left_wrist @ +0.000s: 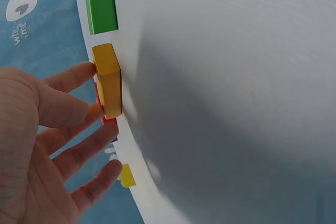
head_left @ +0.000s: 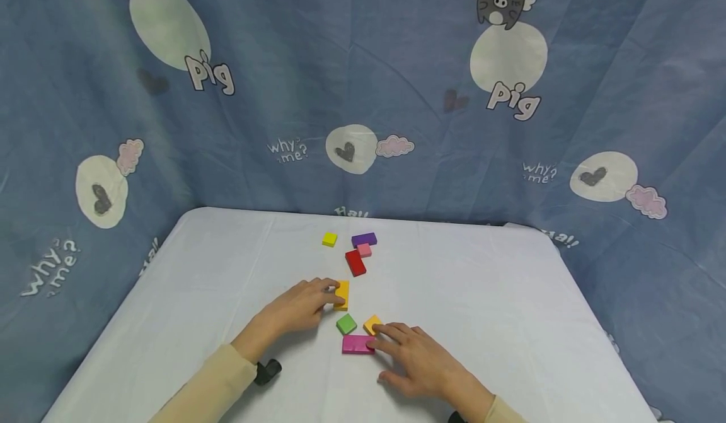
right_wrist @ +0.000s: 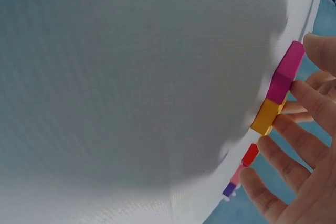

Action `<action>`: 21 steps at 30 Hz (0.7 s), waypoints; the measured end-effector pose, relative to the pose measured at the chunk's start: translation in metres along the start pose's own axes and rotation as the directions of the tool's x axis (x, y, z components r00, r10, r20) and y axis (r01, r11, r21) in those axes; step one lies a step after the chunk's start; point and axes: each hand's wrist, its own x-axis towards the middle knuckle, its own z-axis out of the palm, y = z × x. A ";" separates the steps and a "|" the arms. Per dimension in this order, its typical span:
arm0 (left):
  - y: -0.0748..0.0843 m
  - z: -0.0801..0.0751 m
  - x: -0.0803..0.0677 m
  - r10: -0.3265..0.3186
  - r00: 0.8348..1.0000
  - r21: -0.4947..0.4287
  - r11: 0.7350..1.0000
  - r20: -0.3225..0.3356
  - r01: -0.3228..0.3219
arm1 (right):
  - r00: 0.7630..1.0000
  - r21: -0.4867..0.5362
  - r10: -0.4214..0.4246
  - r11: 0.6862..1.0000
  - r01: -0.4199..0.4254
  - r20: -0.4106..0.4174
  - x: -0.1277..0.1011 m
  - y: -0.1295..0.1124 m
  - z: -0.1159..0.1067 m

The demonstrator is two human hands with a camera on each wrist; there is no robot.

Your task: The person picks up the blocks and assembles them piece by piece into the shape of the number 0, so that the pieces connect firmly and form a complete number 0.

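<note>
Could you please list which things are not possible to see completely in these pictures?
- Head view: part of the long orange block, under fingers of the left hand.
- Head view: the magenta block's right end, partly under the right hand.
- Left wrist view: most of the red block, behind the long orange block and fingers.
- Left wrist view: the magenta block, cut by the top edge.

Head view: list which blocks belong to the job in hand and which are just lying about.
Likely in the job, at the fingertips:
long orange block (left hand)
small orange block and magenta block (right hand)

Probably just lying about, apart from both hands:
green block
red block
pink block
purple block
yellow block
</note>
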 end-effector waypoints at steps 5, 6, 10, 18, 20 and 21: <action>0.003 0.000 -0.001 -0.005 1.000 0.007 1.000 0.004 0.005 | 1.000 0.000 -0.004 1.000 0.004 -0.004 0.000 0.000 0.001; 0.003 0.000 -0.001 -0.005 1.000 0.006 1.000 0.004 0.005 | 1.000 -0.002 -0.007 1.000 0.007 -0.009 0.000 0.000 0.001; 0.004 0.001 -0.001 -0.001 1.000 0.012 1.000 0.005 0.001 | 1.000 -0.004 -0.019 1.000 0.018 -0.024 0.000 0.000 0.001; 0.004 0.002 -0.001 -0.001 1.000 0.014 1.000 0.009 0.001 | 1.000 0.005 -0.003 1.000 0.003 -0.010 0.000 -0.001 0.000; 0.004 0.003 -0.001 0.000 1.000 0.013 1.000 0.008 0.000 | 1.000 0.010 0.004 1.000 -0.004 -0.004 0.000 -0.001 0.000; 0.004 0.002 -0.001 -0.001 1.000 0.014 1.000 0.009 0.001 | 1.000 0.012 0.006 1.000 -0.005 -0.003 0.000 -0.001 0.000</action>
